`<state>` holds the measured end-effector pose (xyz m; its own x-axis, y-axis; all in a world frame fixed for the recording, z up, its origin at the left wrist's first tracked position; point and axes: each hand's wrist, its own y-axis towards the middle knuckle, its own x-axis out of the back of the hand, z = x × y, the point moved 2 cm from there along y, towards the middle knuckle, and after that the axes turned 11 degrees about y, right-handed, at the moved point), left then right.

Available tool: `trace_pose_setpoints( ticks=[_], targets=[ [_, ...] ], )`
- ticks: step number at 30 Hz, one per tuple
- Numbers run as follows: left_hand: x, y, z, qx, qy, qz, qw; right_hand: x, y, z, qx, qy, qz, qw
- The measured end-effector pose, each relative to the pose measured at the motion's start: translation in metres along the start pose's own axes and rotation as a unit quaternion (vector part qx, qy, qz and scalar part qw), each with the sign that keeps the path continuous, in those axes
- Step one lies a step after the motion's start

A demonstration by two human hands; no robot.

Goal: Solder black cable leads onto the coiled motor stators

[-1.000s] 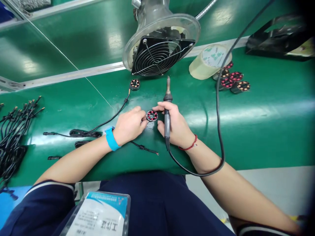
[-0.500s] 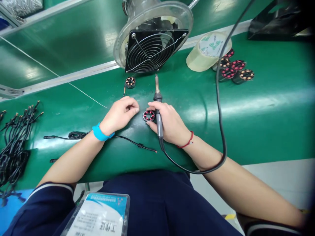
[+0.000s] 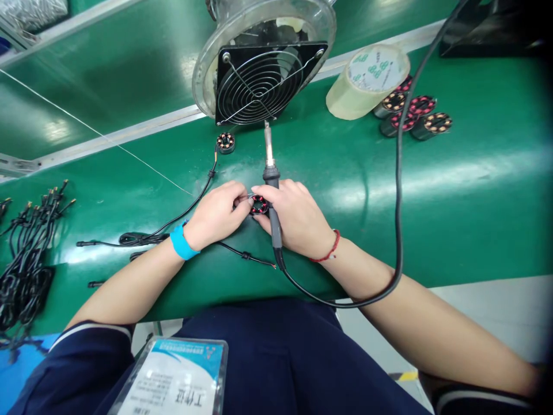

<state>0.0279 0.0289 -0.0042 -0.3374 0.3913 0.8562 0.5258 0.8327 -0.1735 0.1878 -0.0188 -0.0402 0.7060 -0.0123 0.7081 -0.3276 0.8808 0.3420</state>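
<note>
My right hand (image 3: 298,216) is closed round a soldering iron (image 3: 275,222), its tip pointing away from me. The same hand's thumb and fingertips also grip a small motor stator (image 3: 260,205) with red windings. At the stator's left edge, my left hand (image 3: 220,211) is closed, thumb and fingers pinched against it; its fingertips are partly hidden. A black cable (image 3: 246,255) with a bare wire end lies just below my hands. Beyond my left hand sits another stator (image 3: 226,143) with copper windings, wired to a black cable (image 3: 184,214).
A fan with a wire guard (image 3: 258,95) stands at the back. Right of it are a tape roll (image 3: 354,92) and several stators (image 3: 432,125). Bundled black cables (image 3: 32,259) lie at the left. The iron's cord (image 3: 400,190) loops over my right forearm.
My left hand has moved right and slightly nearer to me, from beside the stator to its edge. The right hand still holds iron and stator, shifted slightly left in view.
</note>
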Motion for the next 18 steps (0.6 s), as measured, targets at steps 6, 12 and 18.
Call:
trace_pose_setpoints(
  ticks=[6,12,18],
  targets=[
    [0.007,0.002,0.002,0.055,-0.244,0.04,0.967,0.004,-0.002,-0.001,0.018,0.115,-0.043,0.992],
    [0.014,0.004,0.007,0.117,-0.488,0.0,0.865,0.01,-0.005,-0.008,0.023,0.203,-0.095,0.974],
    [0.011,0.002,0.002,0.105,-0.375,0.06,0.919,0.009,-0.006,-0.007,0.035,0.147,-0.089,0.984]
  ],
)
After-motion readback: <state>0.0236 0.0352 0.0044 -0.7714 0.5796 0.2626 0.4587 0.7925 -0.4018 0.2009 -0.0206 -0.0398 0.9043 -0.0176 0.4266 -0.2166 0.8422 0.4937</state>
